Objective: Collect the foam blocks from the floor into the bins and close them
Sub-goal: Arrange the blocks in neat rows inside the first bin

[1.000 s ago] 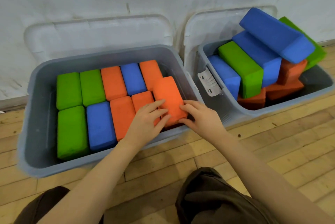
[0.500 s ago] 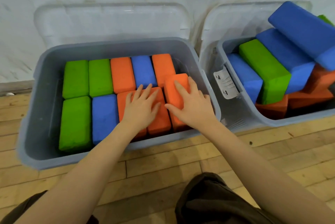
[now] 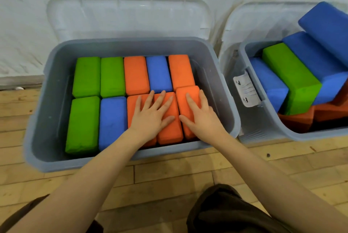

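- Wooden plank floor [image 3: 169, 176] runs up to a white wall, and two grey plastic bins sit against it.
- Left hand [image 3: 150, 115] lies flat with straight, spread fingers across two orange foam blocks [image 3: 167, 129] in the near row of the left bin [image 3: 37, 119].
- Right hand [image 3: 201, 117] presses flat-fingered on the orange block [image 3: 186, 95] just right of those.
- Packed around them: green, blue and orange bricks with rounded corners and a matte, grainy surface.
- Left bin's clear lid [image 3: 128, 17] leans open behind it.
- Right of it, the second bin [image 3: 263, 129] holds a loose, tilted heap of blocks.
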A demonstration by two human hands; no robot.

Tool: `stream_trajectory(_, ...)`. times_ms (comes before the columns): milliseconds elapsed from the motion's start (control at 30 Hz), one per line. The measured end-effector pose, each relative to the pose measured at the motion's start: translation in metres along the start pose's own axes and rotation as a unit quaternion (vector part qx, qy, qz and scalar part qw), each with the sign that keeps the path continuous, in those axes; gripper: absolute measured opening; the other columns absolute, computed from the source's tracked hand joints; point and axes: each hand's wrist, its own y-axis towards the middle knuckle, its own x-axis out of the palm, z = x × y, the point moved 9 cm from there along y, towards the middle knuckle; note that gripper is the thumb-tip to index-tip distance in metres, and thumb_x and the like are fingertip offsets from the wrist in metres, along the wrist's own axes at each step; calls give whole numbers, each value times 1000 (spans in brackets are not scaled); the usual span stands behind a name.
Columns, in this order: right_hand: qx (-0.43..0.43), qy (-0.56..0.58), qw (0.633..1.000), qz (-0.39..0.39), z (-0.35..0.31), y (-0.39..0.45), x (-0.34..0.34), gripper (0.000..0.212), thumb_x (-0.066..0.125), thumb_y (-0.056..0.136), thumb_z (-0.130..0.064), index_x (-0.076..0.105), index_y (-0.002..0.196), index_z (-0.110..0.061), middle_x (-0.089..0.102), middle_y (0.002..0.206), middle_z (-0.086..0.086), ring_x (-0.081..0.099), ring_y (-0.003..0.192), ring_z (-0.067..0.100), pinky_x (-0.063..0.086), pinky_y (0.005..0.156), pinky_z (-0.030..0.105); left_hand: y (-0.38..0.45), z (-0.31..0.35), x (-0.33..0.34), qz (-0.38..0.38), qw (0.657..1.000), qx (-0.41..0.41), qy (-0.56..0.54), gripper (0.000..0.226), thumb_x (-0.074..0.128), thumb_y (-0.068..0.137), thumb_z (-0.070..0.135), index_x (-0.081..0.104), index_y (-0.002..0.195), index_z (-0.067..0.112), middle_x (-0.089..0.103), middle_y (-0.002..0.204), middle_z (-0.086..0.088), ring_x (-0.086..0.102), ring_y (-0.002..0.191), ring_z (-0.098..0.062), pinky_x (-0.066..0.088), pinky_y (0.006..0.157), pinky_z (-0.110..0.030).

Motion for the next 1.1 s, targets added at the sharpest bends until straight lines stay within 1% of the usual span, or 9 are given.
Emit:
stream_trajectory(100,2,-82,996,30,1,3,-11,64,36,92,-59,20,148,-33,9,157,14,45,124,36,31,103,44,2,-2,-3,-8,1000,-6,-10,64,30,93,59,6,149,38,-1,158,9,-3,146,-22,0,113,-50)
stream_trajectory(167,1,-132,988,82,-2,10,-25,53,32,93,-58,41,138,-31,36,144,15,51,114,36,31,98,45,5,-3,-5,-5,1000,-5,-24,63,34,92,59,13,148,38,6,158,9,4,145,-22,2,113,-50)
stream_trajectory(233,-4,-137,979,150,-9,21,-39,52,28,91,-56,60,116,-24,56,116,14,57,97,37,34,89,45,9,-6,-12,27,999,-2,-38,56,34,92,57,31,144,36,25,154,5,20,142,-25,10,111,-48)
stream_trajectory(300,-16,-97,976,193,-12,36,-46,52,28,90,-51,64,112,-20,60,113,13,59,97,37,36,88,45,14,-9,-28,102,992,-5,-68,53,29,88,51,55,129,28,54,136,1,44,128,-28,24,103,-47)
stream_trajectory(400,-44,-51,982,179,-12,65,-44,49,34,94,-44,55,129,-16,52,135,12,48,123,34,32,100,45,31,-19,-46,202,974,-51,-93,48,35,86,43,64,117,20,65,117,-3,57,111,-28,34,91,-43)
stream_trajectory(533,-63,-34,990,123,-9,90,-17,56,25,95,-41,40,143,-17,33,152,8,23,142,29,12,115,38,64,-30,-39,186,969,-119,-108,46,42,89,36,58,126,15,54,134,-10,44,128,-30,29,98,-46)
stream_trajectory(767,-71,-38,991,110,-1,100,4,53,24,99,-38,18,150,-26,13,159,0,4,147,24,0,117,36,76,-34,1,75,988,-137,-19,55,12,99,44,15,150,22,10,158,1,8,145,-21,7,115,-44)
stream_trajectory(933,-67,-53,990,109,1,107,2,58,15,94,-42,13,151,-29,7,159,-3,0,147,20,-5,116,35,77,-32,-6,104,987,-121,-19,67,3,91,46,28,147,20,23,155,-3,20,143,-24,10,114,-47)
stream_trajectory(1100,-76,-56,989,118,-2,106,2,66,3,88,-46,15,151,-27,10,159,-1,1,147,22,-5,117,37,73,-31,-6,91,987,-127,-27,71,-4,86,46,24,148,25,19,156,0,15,144,-20,6,115,-43)
